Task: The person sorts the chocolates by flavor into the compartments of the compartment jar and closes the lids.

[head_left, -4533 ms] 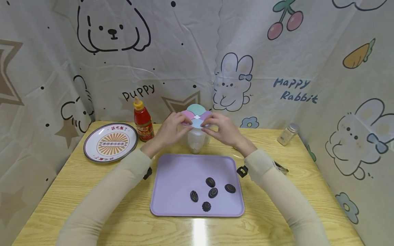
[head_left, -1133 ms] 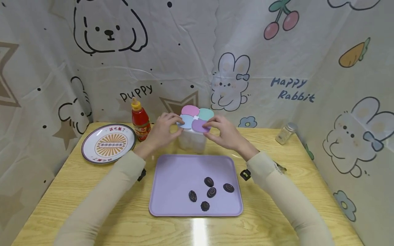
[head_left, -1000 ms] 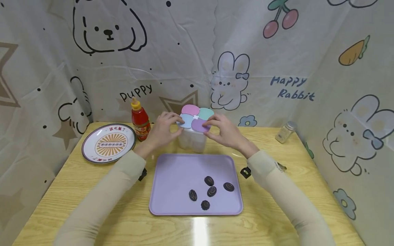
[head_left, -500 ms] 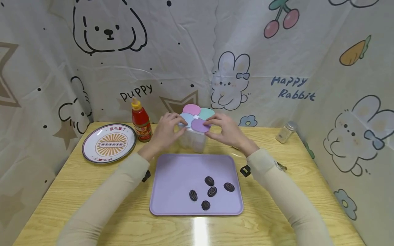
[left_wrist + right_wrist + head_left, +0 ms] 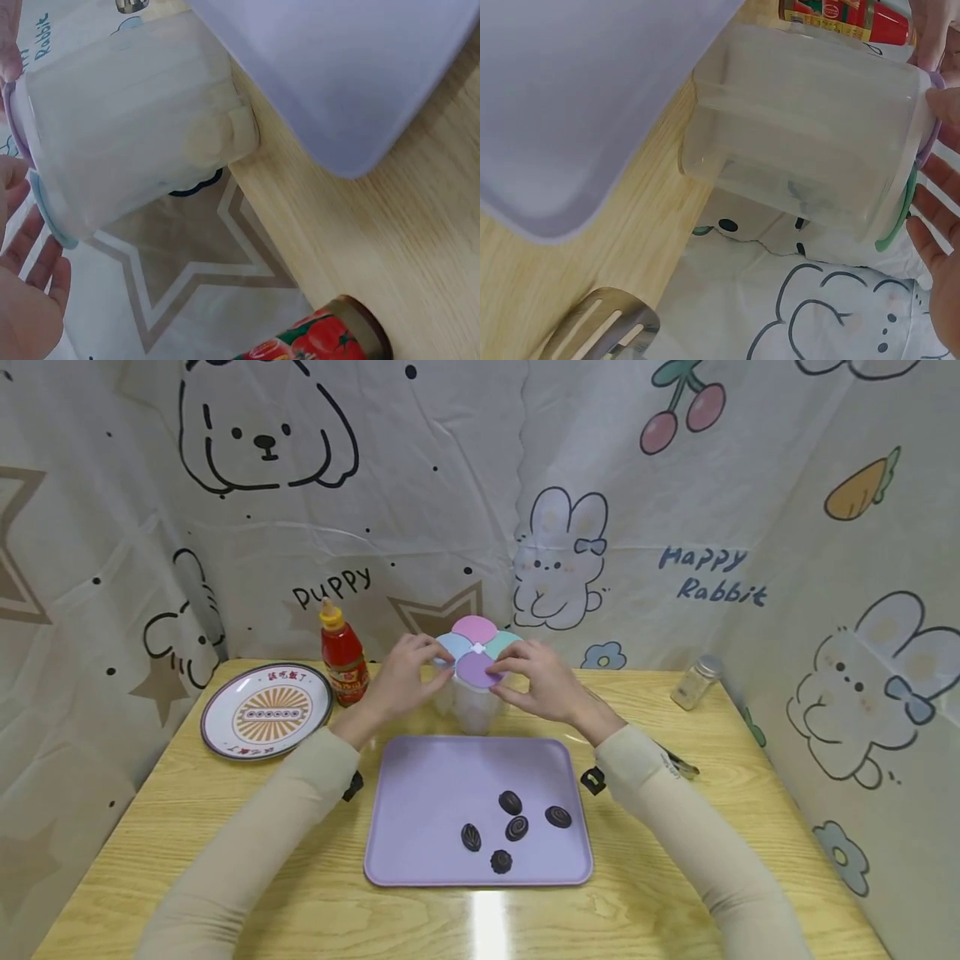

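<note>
A translucent lobed plastic container stands behind the lilac tray. Its flower-shaped lid has pink, blue, green and purple petals, the purple one toward me. My left hand grips the lid's edge at the blue petal, thumb in front by the purple one. On the other side my right hand pinches the rim between the purple and green petals. Pale rounded shapes show through the container's bottom in the left wrist view. Several dark chocolates lie on the tray's right half.
A red sauce bottle and a round patterned plate are at the back left. To the right are a small jar with a metal cap and a slotted metal utensil. A printed cloth hangs behind the table.
The container has turned clockwise, seen from above, with its lid: the purple petal has come round from the right to the front. The chocolates and tray have stayed put.
</note>
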Motion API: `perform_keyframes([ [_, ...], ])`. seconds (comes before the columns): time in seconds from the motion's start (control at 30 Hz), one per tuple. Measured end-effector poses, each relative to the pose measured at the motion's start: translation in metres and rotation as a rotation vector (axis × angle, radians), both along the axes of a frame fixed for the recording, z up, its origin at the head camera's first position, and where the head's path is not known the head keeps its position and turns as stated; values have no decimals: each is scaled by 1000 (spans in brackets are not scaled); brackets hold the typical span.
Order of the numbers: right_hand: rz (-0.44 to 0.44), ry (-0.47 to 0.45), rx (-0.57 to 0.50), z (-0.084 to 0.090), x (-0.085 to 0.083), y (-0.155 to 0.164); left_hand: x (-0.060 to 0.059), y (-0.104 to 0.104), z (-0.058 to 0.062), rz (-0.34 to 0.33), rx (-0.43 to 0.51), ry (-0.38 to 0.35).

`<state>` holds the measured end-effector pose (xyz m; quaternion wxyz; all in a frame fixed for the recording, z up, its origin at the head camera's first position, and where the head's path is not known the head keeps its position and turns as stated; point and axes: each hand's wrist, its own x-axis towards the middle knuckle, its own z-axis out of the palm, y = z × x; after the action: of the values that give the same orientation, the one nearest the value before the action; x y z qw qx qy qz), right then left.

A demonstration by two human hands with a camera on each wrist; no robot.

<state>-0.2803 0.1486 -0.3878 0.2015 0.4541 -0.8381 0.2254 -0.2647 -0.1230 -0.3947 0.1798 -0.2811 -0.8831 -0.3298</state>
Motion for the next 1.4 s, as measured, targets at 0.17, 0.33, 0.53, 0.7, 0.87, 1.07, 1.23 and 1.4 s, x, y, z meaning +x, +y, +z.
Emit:
perform_keyframes([
  [0.17,64,64,36,2,-3,-7,1,4,-3,-4,19,25],
  [0.33,95,98,47,4,-5,-12,1,6,-4,18,18,25],
  [0.53,92,132,54,6,-5,-13,2,6,-5,30,4,-17],
  [0.7,84,127,53,6,-6,-13,1,6,-4,26,-14,-18],
  [0.87,70,110,28,11,-7,-14,2,5,-2,28,-20,-14],
  [1.07,62,91,34,12,-6,-10,1,5,-1,37,-3,-45],
  [1.23,26,16,-34,13,-4,-3,3,5,-3,50,50,-66],
  [1.4,2,-13,-87,17,-7,2,5,8,-2,35,110,-40],
])
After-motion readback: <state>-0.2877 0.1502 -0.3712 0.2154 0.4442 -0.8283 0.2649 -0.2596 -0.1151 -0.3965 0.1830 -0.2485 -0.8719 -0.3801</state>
